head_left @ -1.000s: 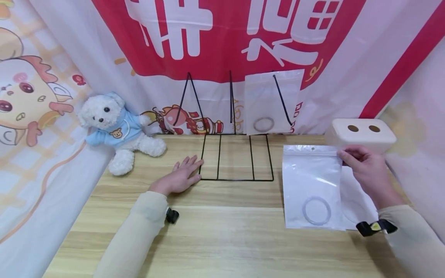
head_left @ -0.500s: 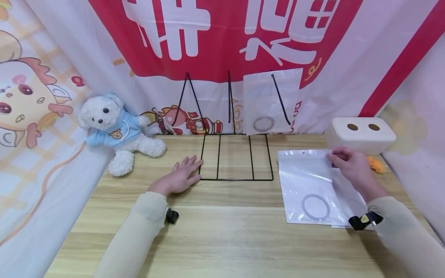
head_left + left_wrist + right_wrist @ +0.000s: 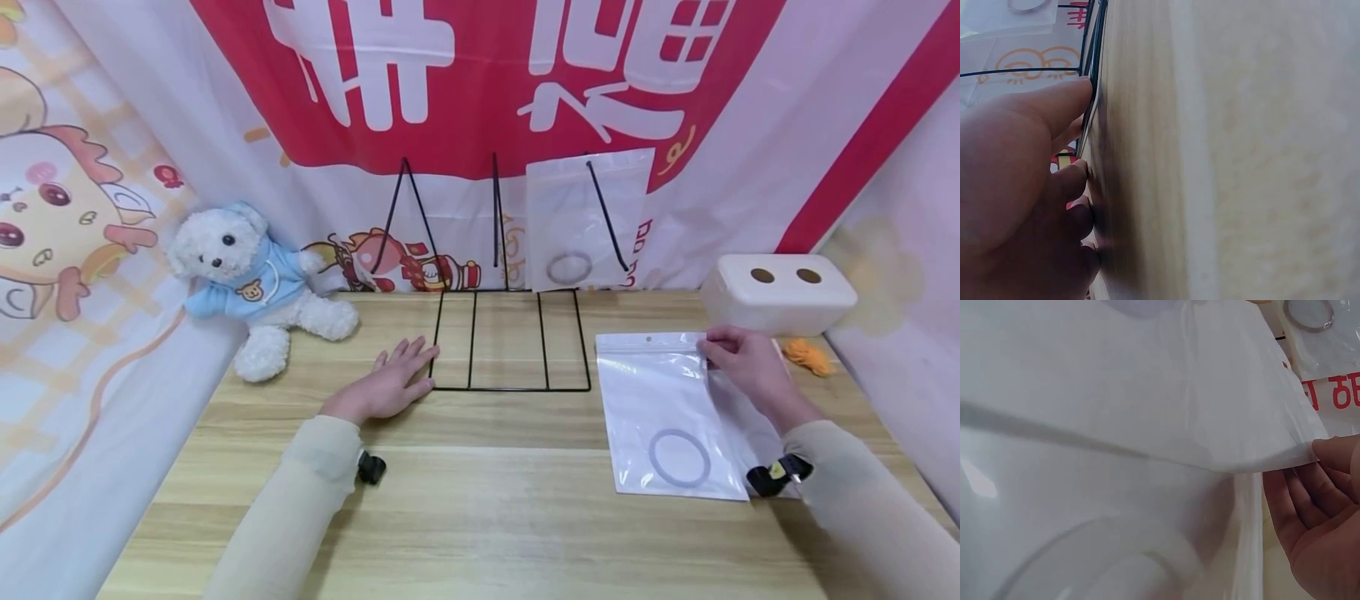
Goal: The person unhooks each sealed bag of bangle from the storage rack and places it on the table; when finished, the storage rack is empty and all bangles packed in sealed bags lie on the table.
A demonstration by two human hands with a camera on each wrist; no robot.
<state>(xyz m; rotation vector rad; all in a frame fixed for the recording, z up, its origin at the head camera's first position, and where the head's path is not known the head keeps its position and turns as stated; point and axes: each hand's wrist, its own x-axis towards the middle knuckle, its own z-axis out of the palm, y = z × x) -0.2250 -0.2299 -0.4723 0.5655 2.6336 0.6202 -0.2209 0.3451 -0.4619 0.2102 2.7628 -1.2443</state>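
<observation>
The left grip (image 3: 386, 387) lies palm down, fingers (image 3: 409, 359) extended; the right grip (image 3: 750, 362) pinches.

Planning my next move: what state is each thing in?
Front bag: upper right corner pinched by the right grip; seal unclear.
Second bag: partly covered by the front bag.
Rack: standing; left prong and middle prong bare.
Hung bag: hanging on the right prong.
Left grip: touching the rack's left edge.
Teddy bear: sitting.
White box: resting on the table.

left sleeve (image 3: 296, 492): long, plain cream
right sleeve (image 3: 862, 492): same cream
left wrist unit (image 3: 371, 467): black, blocky
right wrist unit (image 3: 767, 481): black, yellow patch
</observation>
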